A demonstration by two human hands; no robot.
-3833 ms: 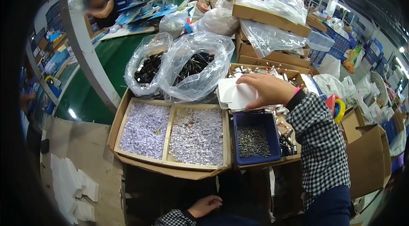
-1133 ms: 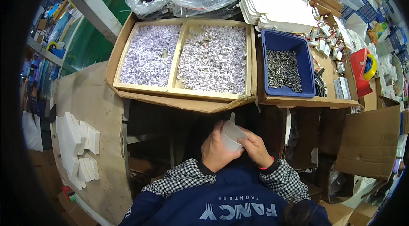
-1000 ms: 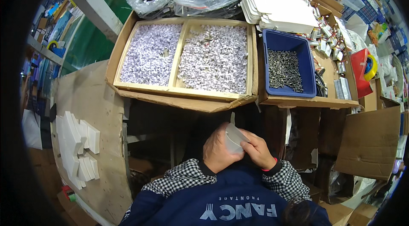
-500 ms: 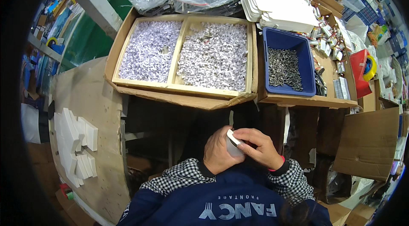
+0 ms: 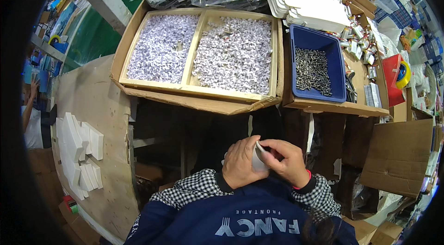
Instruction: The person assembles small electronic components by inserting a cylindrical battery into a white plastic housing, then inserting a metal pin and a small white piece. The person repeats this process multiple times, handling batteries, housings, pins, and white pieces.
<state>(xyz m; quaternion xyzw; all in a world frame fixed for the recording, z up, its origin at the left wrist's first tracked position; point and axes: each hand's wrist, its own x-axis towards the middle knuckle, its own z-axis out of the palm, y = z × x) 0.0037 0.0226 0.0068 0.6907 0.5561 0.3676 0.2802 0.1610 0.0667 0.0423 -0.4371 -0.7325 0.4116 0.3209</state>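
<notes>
Close to my body, a small white casing-like piece point(image 5: 259, 162) is held between both hands. My left hand point(image 5: 239, 164) wraps round it from the left, its fingers upright along the side. From the right, my right hand point(image 5: 289, 162) pinches the piece's upper edge between thumb and fingers. Most of the piece is hidden by my fingers, so its exact kind does not show. Several white, flat, box-shaped pieces point(image 5: 76, 152) lie heaped on the wooden table point(image 5: 108, 120) to my left.
Ahead, a two-part wooden tray point(image 5: 186, 67) holds many tiny white parts. Right of it are a blue bin point(image 5: 343, 78) of small metal screws, stacked white panels point(image 5: 307, 7) and wired silver-white parts point(image 5: 358, 37). A yellow tape roll point(image 5: 403, 75) stands at right; another person's hand point(image 5: 34, 88) shows far left.
The white piece has turned in my hands, its upper end now narrower to view. My left fingers have straightened up along it, and my right hand has shifted slightly. A person has appeared far left.
</notes>
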